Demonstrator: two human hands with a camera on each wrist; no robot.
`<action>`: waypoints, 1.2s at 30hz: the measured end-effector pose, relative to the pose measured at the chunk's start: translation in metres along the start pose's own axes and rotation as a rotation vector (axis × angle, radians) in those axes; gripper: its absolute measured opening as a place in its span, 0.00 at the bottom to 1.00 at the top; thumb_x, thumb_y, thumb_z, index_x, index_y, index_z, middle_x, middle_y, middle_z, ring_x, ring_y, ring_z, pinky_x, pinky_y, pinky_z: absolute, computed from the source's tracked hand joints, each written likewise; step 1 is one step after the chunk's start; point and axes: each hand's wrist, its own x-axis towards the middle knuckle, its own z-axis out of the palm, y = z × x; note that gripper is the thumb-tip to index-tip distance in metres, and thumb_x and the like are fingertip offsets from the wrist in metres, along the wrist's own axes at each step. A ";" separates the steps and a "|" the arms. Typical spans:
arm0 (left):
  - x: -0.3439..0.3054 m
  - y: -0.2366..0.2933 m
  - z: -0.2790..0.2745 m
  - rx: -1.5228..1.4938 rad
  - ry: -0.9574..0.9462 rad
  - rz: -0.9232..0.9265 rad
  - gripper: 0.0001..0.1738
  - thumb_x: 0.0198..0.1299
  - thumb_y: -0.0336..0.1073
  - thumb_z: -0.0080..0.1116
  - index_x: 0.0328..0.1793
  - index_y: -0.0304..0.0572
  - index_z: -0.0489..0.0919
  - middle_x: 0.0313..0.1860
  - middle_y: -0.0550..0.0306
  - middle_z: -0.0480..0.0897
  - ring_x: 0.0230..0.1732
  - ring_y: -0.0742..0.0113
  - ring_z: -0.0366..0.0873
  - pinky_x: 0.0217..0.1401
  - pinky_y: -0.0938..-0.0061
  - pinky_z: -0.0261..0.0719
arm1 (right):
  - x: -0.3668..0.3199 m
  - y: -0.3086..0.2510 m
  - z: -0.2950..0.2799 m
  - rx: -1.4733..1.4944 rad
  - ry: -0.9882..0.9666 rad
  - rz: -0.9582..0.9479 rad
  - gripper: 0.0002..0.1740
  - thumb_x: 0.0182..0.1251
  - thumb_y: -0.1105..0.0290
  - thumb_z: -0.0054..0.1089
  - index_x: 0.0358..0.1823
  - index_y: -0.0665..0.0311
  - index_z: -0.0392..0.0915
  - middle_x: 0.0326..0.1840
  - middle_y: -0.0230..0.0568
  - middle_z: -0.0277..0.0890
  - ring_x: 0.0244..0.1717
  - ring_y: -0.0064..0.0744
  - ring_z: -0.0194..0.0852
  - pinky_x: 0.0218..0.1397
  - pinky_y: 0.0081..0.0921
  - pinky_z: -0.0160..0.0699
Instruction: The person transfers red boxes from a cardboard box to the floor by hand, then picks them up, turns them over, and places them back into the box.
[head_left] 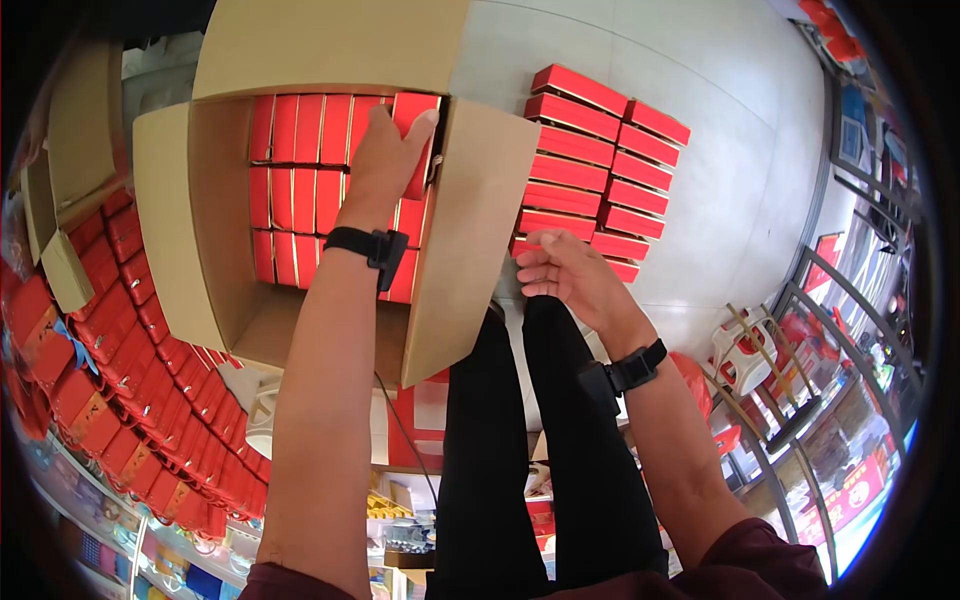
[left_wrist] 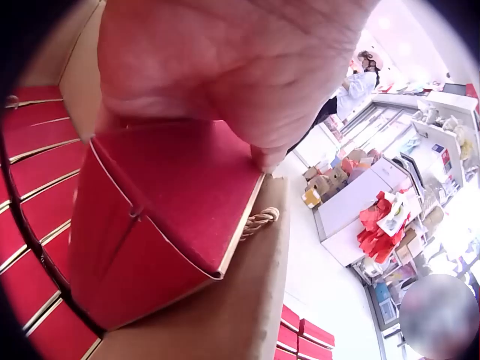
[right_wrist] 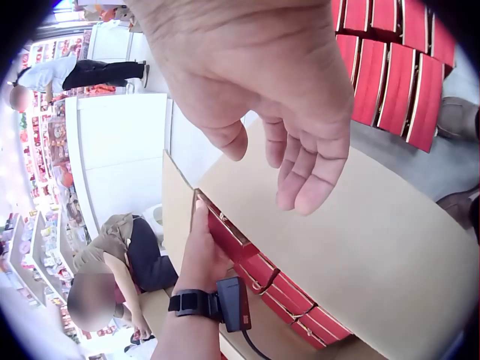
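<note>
Fingers of the left hand [head_left: 382, 160] are clamped over a red box [left_wrist: 187, 180], thumb pressing its edge, while the right hand [head_left: 572, 275] hangs loosely curled near the carton flap [head_left: 480, 220], nothing in its grip. And what a box: deep, plain red on top, brighter red down the side, pale gold lining the edges, a small mark with a crease below it on the near face, and a twisted tan cord [left_wrist: 260, 222] looped beside it! It's inside the carton [head_left: 222, 200], by the right wall in the head view, standing proud of its neighbours. Beyond it, packed red boxes [head_left: 305, 200] fill three rows, and more stacked red boxes [head_left: 570, 145] lie in two columns on the pale floor [head_left: 745, 215].
</note>
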 end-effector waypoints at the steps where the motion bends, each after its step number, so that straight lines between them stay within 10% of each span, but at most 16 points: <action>1: -0.001 -0.002 0.000 -0.058 -0.010 0.012 0.52 0.68 0.66 0.56 0.78 0.24 0.60 0.62 0.29 0.80 0.64 0.39 0.81 0.67 0.56 0.77 | 0.001 0.001 -0.001 -0.006 -0.003 -0.005 0.18 0.82 0.56 0.54 0.60 0.62 0.76 0.50 0.41 0.81 0.48 0.32 0.82 0.54 0.32 0.84; 17: 0.002 -0.042 0.013 -0.166 0.095 0.115 0.51 0.71 0.71 0.48 0.80 0.28 0.63 0.76 0.32 0.70 0.74 0.41 0.71 0.77 0.56 0.67 | 0.012 0.019 -0.008 -0.142 0.021 0.061 0.18 0.80 0.56 0.55 0.57 0.63 0.75 0.48 0.40 0.78 0.46 0.32 0.81 0.53 0.32 0.84; 24: -0.094 0.024 0.021 -0.167 0.375 0.487 0.25 0.78 0.47 0.54 0.68 0.33 0.74 0.62 0.42 0.78 0.65 0.48 0.76 0.70 0.61 0.73 | 0.010 0.041 -0.074 -0.121 0.111 0.064 0.20 0.78 0.56 0.57 0.59 0.65 0.74 0.49 0.42 0.78 0.47 0.35 0.82 0.52 0.33 0.86; 26: -0.127 0.044 0.053 -0.232 0.142 0.573 0.16 0.77 0.39 0.54 0.62 0.35 0.77 0.55 0.47 0.80 0.58 0.53 0.79 0.64 0.64 0.75 | 0.016 0.053 -0.105 -0.136 0.175 0.085 0.22 0.76 0.57 0.59 0.61 0.66 0.74 0.50 0.43 0.78 0.48 0.36 0.82 0.51 0.34 0.86; 30: -0.136 0.017 0.185 -0.328 -0.209 0.280 0.23 0.75 0.46 0.54 0.62 0.30 0.77 0.55 0.37 0.82 0.60 0.45 0.80 0.66 0.60 0.75 | 0.033 0.085 -0.177 -0.218 0.370 0.103 0.23 0.74 0.59 0.58 0.63 0.64 0.73 0.52 0.42 0.77 0.50 0.36 0.81 0.52 0.34 0.85; 36: -0.082 -0.063 0.299 -0.116 -0.057 -0.159 0.47 0.69 0.61 0.55 0.76 0.21 0.64 0.71 0.23 0.71 0.75 0.33 0.68 0.78 0.55 0.65 | 0.057 0.097 -0.226 -0.372 0.508 0.070 0.38 0.74 0.58 0.58 0.81 0.59 0.58 0.65 0.47 0.71 0.61 0.40 0.75 0.65 0.38 0.77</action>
